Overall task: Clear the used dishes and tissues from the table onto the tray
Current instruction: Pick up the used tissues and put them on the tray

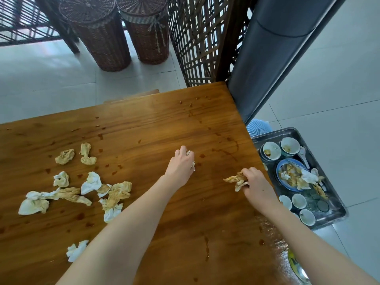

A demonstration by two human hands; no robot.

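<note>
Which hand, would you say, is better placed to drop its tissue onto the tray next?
Right. The right hand grips a stained tissue wad at the table edge beside the metal tray; the left hand, pinching a white tissue, is mid-table, farther away.

Soft, even daylight fills the scene, with only faint shadows. A glossy glare patch sits on the tabletop (205, 124) at its near right edge. Straight lines bend toward the frame's edges; detail there is slightly soft.

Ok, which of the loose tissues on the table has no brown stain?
The small white tissue lying alone beside the left forearm, lowest in the view; every other loose one shows yellow-brown staining.
</note>
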